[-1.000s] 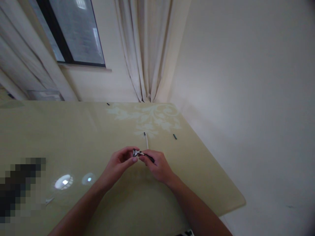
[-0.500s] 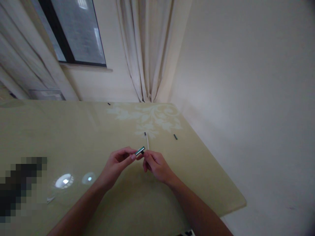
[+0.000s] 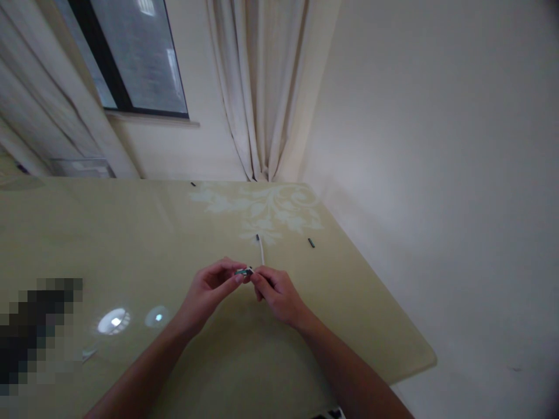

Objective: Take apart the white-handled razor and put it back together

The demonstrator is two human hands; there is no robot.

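The left hand (image 3: 213, 288) and right hand (image 3: 279, 293) pinch a tiny green-and-silver part (image 3: 243, 272) above the table (image 3: 371, 308), inside its right edge. They seem to be working it; the next move needs steady fingers.

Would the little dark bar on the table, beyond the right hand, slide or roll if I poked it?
The dark bar would probably slide: the table shines with reflected lights. It looks tiny compared with the right hand, so it's likely light. It looks straight, so perhaps stiff; its roundness is unclear.
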